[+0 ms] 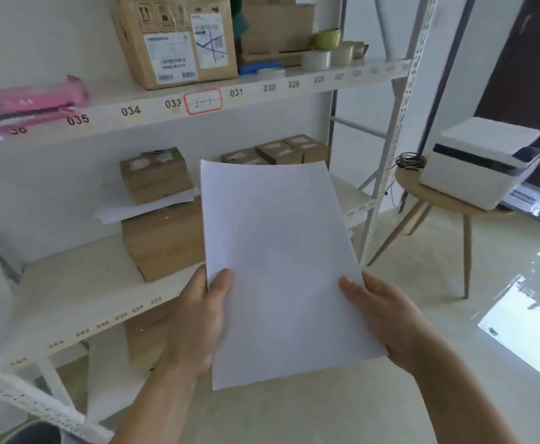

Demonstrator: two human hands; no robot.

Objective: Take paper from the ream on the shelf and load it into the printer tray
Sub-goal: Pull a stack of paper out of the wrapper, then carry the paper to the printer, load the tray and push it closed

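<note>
You are viewing a bright, daylit scene. Light enters from your right and throws a glaring patch on the floor point(528, 331), crossed by leafy shadows. The white printer point(480, 161) is washed out and smeared by motion blur. The pink packet point(28, 102) at the left edge is soft and blurred. The shelf uprights point(400, 129) bow from wide-angle distortion. The paper point(281, 270) shows faint grey shading at its middle.
</note>
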